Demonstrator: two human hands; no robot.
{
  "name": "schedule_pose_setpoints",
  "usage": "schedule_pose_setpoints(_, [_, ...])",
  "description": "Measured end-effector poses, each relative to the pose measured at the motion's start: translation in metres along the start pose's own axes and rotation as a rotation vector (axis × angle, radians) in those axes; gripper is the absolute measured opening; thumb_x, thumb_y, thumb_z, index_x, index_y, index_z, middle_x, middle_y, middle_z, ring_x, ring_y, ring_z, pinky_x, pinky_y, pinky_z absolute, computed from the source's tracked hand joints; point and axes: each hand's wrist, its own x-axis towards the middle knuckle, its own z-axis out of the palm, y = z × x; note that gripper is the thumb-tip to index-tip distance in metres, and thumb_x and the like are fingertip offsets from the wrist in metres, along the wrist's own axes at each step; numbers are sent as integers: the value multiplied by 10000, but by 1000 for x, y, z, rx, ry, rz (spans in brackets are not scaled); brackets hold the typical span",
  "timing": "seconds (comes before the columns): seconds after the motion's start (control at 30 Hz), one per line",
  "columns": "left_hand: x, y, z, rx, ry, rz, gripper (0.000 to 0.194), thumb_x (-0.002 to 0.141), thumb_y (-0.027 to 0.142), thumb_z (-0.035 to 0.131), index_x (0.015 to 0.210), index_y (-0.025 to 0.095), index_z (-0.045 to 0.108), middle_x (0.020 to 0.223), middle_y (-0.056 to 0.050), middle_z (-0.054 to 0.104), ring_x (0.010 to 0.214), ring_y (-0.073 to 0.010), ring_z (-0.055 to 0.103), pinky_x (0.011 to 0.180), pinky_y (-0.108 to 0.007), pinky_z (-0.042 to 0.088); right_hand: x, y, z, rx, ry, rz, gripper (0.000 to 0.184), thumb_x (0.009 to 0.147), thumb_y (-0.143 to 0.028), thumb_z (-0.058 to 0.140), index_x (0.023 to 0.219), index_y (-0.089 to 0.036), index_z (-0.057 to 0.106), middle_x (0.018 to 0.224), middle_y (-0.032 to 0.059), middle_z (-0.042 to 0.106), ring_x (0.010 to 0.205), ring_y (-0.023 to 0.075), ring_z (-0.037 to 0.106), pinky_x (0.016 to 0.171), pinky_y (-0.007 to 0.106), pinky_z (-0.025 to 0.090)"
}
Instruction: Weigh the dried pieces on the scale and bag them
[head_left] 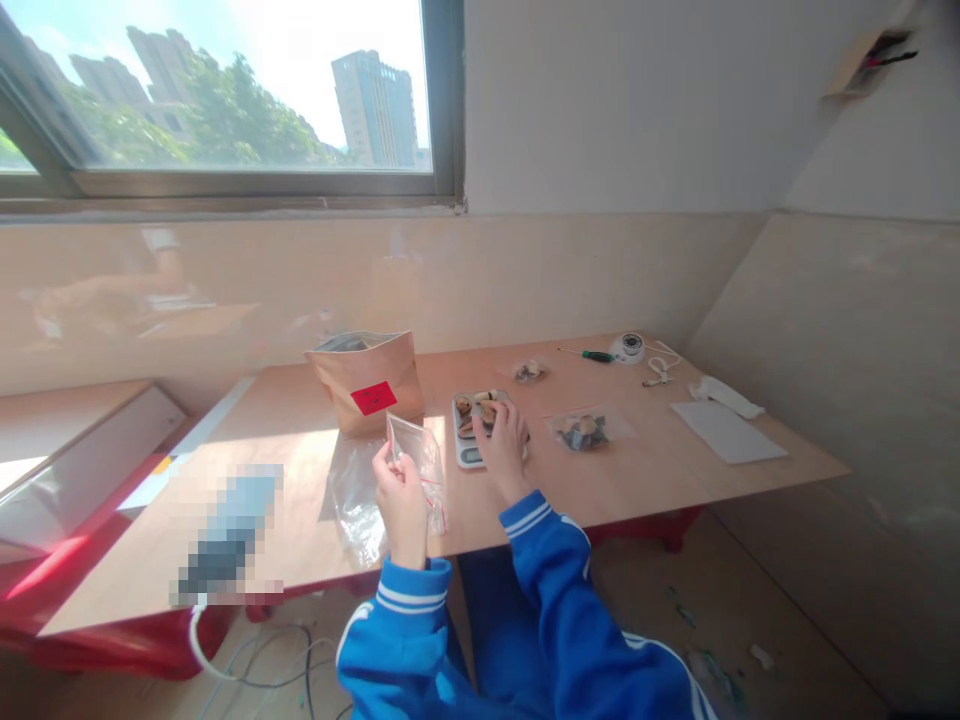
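Observation:
In my left hand (pixel 401 490) is a small clear zip bag (pixel 426 455), pinched near its mouth. My right hand (pixel 506 440) curls over a white digital scale (pixel 471 458), its fingers round brown pieces that look like dried mushrooms (pixel 465 408). The fingers partly hide the pile and the scale's right side. More clear plastic bags (pixel 360 505) lie under and beside my left hand. Just behind them stands a brown paper pouch (pixel 367 385) with a red label, its top open.
Two clear bags with similar pieces, a nearer one (pixel 585 430) and a farther one (pixel 530 370), lie to the right. Beyond are a green-handled screwdriver (pixel 598 356), a white round device (pixel 630 347) and a white sheet (pixel 727 432). A blurred-out object (pixel 229 535) with a cable lies left.

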Motion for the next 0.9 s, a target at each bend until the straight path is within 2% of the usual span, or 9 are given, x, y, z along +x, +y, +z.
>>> schedule_pose_setpoints(0.1, [-5,0,4,-47,-19,-46,355,850,270,478,1179,138,454,742,-18,528,635,-180,555,618,-308,418,8,9,20,-93,-41,22,603,820,-466,583,1267,-70,501,1366,284,407,1298,409,325,1024,607,257])
schedule_pose_setpoints(0.2, [-7,0,9,-110,-59,-57,365,858,298,462,1185,145,403,740,3,502,577,-158,540,590,-305,418,9,14,30,-132,-100,-13,673,782,-464,632,1310,-81,469,1387,284,393,1318,417,295,1040,609,228])
schedule_pose_setpoints(0.37, [-10,0,15,-56,-122,-97,409,873,337,416,1236,159,352,711,41,492,505,-147,538,581,-302,434,7,23,30,-218,-191,-47,548,831,-363,577,1315,-131,470,1399,219,411,1310,354,338,1049,520,278])
schedule_pose_setpoints(0.5, [-9,1,19,9,-113,-93,381,876,328,392,1210,146,399,697,16,535,635,-195,599,642,-312,445,9,26,25,-253,-219,-56,427,870,-299,513,1279,-177,513,1378,164,450,1274,310,384,1034,470,305])
schedule_pose_setpoints(0.67, [0,5,26,21,-141,-69,395,884,323,368,1228,137,422,654,3,562,681,-221,614,662,-313,444,18,28,18,-290,-286,-80,422,866,-307,527,1282,-238,515,1318,123,496,1214,309,414,989,464,321])
schedule_pose_setpoints(0.77, [8,8,32,22,-136,-85,440,885,329,366,1275,130,411,722,-34,619,735,-232,635,706,-330,457,28,30,16,-292,-362,-112,433,874,-324,521,1296,-229,499,1295,124,512,1182,293,436,959,429,342])
schedule_pose_setpoints(0.9, [16,8,40,28,-139,-91,423,884,342,370,1237,125,457,902,-120,671,874,-252,647,791,-361,463,41,29,17,-306,-444,-135,400,883,-341,507,1264,-217,516,1219,112,567,1114,285,471,925,426,358])
